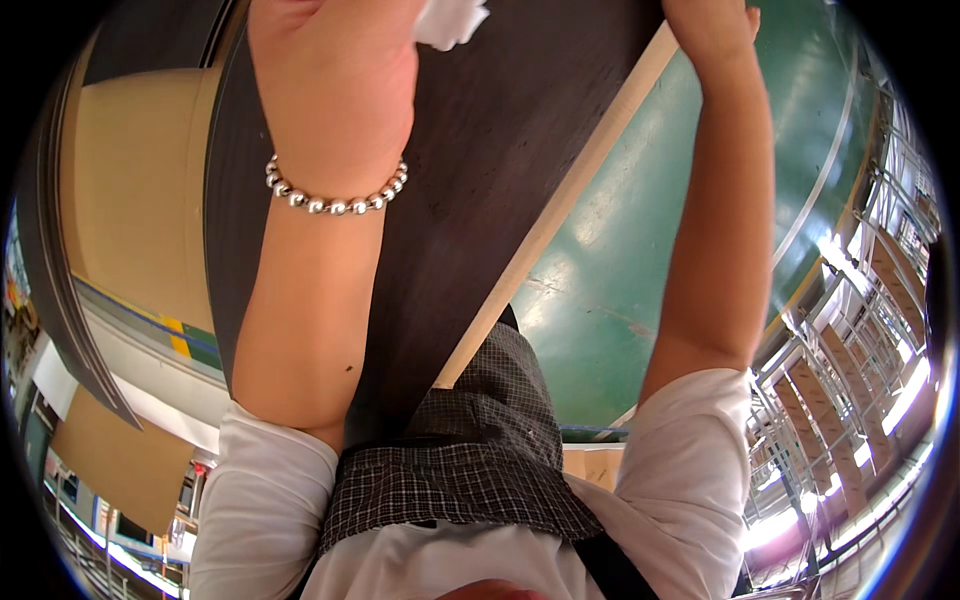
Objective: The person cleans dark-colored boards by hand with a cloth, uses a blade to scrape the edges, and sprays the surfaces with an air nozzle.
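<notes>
Two hands, one dark board

One dark board (500,150) is lying before the person, its pale edge slanting down toward the lap. The left hand (335,75), wearing one bracelet (335,205), is showing above the board, one white scrap (452,22) poking out beside it. The right hand (712,32) is showing by the pale edge. The frame is cropping both hands; I cannot tell their fingers' state. Metal racks (905,175) are standing right, beyond the shining green floor (600,300).
</notes>
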The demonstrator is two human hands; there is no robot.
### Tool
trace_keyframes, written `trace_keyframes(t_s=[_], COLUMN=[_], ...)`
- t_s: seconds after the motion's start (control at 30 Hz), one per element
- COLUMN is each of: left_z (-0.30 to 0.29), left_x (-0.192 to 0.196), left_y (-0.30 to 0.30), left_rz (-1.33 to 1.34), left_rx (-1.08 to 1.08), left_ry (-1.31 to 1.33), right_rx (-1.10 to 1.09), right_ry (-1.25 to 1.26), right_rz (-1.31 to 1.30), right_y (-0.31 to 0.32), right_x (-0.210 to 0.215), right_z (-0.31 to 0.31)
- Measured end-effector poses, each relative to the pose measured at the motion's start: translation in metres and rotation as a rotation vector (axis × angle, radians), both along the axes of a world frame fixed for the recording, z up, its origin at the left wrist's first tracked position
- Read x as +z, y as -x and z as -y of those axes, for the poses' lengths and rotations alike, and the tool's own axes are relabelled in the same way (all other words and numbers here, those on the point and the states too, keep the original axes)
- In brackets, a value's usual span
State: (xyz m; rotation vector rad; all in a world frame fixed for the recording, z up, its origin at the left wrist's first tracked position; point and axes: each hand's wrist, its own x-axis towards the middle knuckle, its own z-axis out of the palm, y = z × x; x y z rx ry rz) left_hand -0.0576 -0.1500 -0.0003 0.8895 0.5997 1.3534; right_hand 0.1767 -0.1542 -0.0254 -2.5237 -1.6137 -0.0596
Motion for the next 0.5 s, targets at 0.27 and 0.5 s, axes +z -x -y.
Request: trace_keyframes(t_s=[0.27, 0.5], left_z=[0.001, 0.002], left_x=[-0.018, -0.003], left_y=[0.009, 0.029], left_rz=[-0.035, -0.080], left_rx=[-0.068, -0.086], left_ry=[-0.068, -0.119], right_rx=[0.283, 0.529], right_ry=[-0.285, -0.032], right_rz=[-0.259, -0.692], right_y=[0.093, 0.217], right_x=[-0.033, 0.006], right_z=[0.107, 0.288])
